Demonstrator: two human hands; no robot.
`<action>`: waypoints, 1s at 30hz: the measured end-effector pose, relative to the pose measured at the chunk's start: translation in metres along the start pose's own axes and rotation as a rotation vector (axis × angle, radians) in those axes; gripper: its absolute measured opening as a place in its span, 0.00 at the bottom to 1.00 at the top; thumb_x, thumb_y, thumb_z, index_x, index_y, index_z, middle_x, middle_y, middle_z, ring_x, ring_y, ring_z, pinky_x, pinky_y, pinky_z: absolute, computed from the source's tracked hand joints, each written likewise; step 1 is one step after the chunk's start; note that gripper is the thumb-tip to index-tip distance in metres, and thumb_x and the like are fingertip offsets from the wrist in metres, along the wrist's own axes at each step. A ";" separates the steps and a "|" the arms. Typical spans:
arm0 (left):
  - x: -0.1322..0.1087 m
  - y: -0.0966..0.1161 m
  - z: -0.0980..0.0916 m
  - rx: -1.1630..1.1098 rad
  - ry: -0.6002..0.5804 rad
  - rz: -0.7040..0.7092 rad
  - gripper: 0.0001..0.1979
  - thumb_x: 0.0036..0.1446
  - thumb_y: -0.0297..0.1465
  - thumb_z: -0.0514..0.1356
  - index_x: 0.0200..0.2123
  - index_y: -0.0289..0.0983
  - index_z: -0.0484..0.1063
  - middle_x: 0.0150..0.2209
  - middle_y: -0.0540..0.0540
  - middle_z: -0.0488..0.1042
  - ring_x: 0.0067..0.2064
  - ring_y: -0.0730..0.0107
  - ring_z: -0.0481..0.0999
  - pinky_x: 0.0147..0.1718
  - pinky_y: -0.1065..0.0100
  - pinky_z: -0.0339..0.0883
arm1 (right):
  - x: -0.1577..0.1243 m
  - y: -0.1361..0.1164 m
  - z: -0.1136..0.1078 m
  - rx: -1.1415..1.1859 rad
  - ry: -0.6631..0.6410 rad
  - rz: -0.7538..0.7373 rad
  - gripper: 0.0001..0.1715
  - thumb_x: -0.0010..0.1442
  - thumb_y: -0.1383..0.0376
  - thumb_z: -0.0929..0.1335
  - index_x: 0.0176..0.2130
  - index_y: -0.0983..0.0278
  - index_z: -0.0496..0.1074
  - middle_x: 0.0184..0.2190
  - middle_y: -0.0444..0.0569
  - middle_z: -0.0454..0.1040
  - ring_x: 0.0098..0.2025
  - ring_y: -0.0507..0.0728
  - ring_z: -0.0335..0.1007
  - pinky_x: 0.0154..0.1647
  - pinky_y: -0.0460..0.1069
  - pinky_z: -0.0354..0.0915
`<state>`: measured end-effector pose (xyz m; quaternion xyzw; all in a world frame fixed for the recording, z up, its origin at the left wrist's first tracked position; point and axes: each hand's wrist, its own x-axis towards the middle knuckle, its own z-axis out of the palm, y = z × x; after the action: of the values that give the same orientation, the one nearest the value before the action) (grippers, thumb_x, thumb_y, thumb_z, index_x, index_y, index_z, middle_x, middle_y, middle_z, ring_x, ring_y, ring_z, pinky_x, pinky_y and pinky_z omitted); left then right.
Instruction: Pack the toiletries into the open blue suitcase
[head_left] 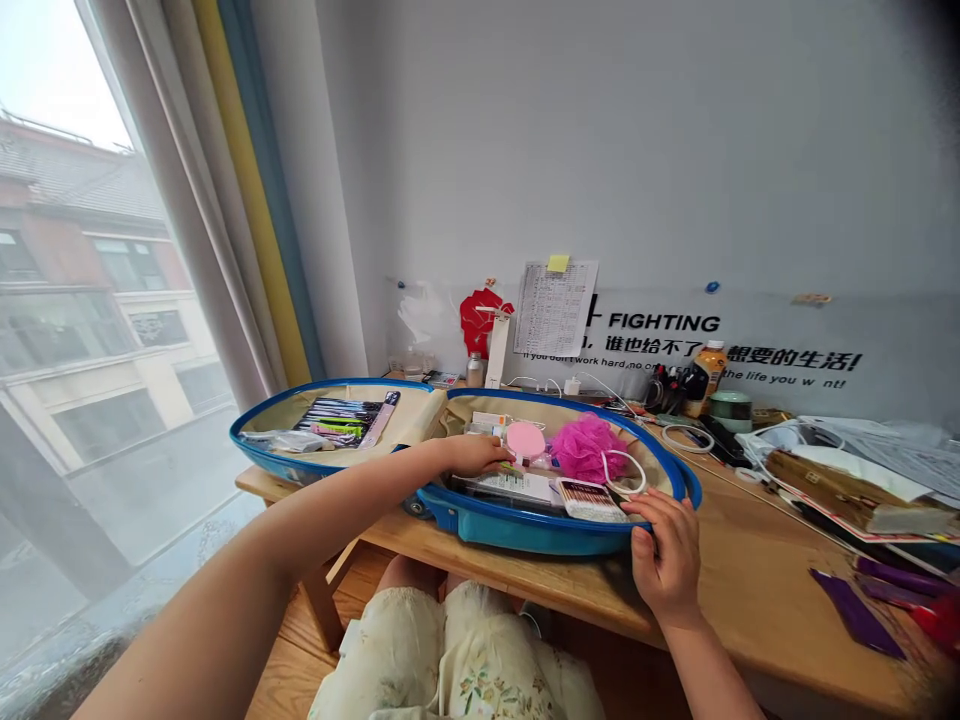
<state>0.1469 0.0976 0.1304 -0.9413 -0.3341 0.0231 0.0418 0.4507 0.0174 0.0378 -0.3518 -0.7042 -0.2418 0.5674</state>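
Observation:
A blue hard-shell suitcase lies unfolded on the wooden desk. My left hand reaches into its right half with fingers bent together beside a pink round-headed item; what they hold is mostly hidden, though something yellow-green shows at the fingertips. My right hand rests over the front right rim, fingers stretched inward and thumb apart, close to a clear box of cotton swabs. Near that box are a magenta bath puff with a white loop and a white flat box.
Pens in packs lie in the suitcase's left half. Behind it stand a white lamp and cables. To the right are an orange-capped bottle, a green jar, papers and purple wrappers. The desk's front edge is above my lap.

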 end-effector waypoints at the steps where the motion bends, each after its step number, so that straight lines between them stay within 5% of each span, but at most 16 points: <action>1: 0.000 -0.001 0.001 -0.004 -0.010 0.006 0.18 0.64 0.34 0.54 0.55 0.41 0.70 0.48 0.42 0.75 0.48 0.65 0.76 0.49 0.68 0.66 | 0.000 0.000 0.000 0.006 0.002 0.000 0.14 0.65 0.61 0.59 0.41 0.60 0.71 0.38 0.50 0.75 0.48 0.60 0.70 0.59 0.60 0.54; 7: -0.003 0.000 0.004 -0.032 -0.008 0.012 0.19 0.61 0.33 0.57 0.55 0.41 0.71 0.49 0.42 0.75 0.49 0.64 0.75 0.50 0.67 0.66 | 0.001 -0.001 0.000 0.012 0.003 0.007 0.14 0.65 0.60 0.59 0.41 0.60 0.71 0.38 0.50 0.75 0.48 0.60 0.70 0.58 0.60 0.55; 12: -0.012 0.005 -0.011 -0.068 0.146 -0.043 0.18 0.66 0.37 0.51 0.55 0.42 0.70 0.52 0.44 0.73 0.53 0.65 0.73 0.53 0.66 0.65 | 0.000 0.001 0.001 0.017 0.002 0.017 0.14 0.65 0.61 0.59 0.40 0.60 0.71 0.38 0.51 0.76 0.48 0.61 0.70 0.58 0.61 0.55; 14: -0.021 -0.002 -0.021 -0.082 0.309 -0.165 0.19 0.68 0.36 0.46 0.55 0.42 0.70 0.52 0.44 0.73 0.54 0.66 0.72 0.54 0.66 0.65 | 0.000 0.002 0.002 0.010 0.005 0.017 0.14 0.65 0.61 0.59 0.40 0.60 0.71 0.37 0.51 0.76 0.48 0.61 0.70 0.59 0.61 0.55; 17: -0.046 -0.030 -0.033 -0.040 0.453 -0.538 0.20 0.69 0.35 0.42 0.56 0.43 0.69 0.53 0.46 0.72 0.54 0.68 0.71 0.53 0.68 0.65 | 0.000 0.002 0.001 0.002 0.004 -0.014 0.15 0.66 0.61 0.58 0.41 0.60 0.71 0.38 0.51 0.75 0.48 0.60 0.70 0.59 0.60 0.55; 23: -0.134 -0.104 -0.024 0.071 0.246 -1.026 0.19 0.61 0.26 0.49 0.53 0.39 0.69 0.53 0.37 0.71 0.55 0.57 0.71 0.51 0.59 0.68 | 0.000 0.001 0.001 0.017 -0.005 0.003 0.14 0.66 0.60 0.59 0.40 0.60 0.71 0.38 0.51 0.75 0.49 0.61 0.70 0.59 0.61 0.54; 27: -0.182 -0.125 -0.002 0.128 0.038 -1.122 0.17 0.54 0.25 0.57 0.47 0.40 0.74 0.52 0.36 0.72 0.57 0.52 0.70 0.51 0.56 0.67 | 0.000 0.001 0.001 0.011 0.002 -0.002 0.14 0.66 0.61 0.59 0.41 0.60 0.71 0.38 0.51 0.75 0.49 0.61 0.70 0.59 0.61 0.55; 30: -0.196 -0.131 0.012 0.147 -0.074 -1.121 0.19 0.49 0.26 0.61 0.47 0.41 0.74 0.53 0.37 0.71 0.58 0.52 0.68 0.52 0.57 0.66 | 0.001 0.001 0.000 0.004 -0.003 -0.009 0.15 0.66 0.61 0.58 0.41 0.60 0.71 0.38 0.51 0.75 0.48 0.61 0.69 0.58 0.61 0.55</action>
<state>-0.0879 0.0763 0.1339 -0.6131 -0.7816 0.0535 0.1014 0.4510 0.0181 0.0385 -0.3480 -0.7071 -0.2423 0.5658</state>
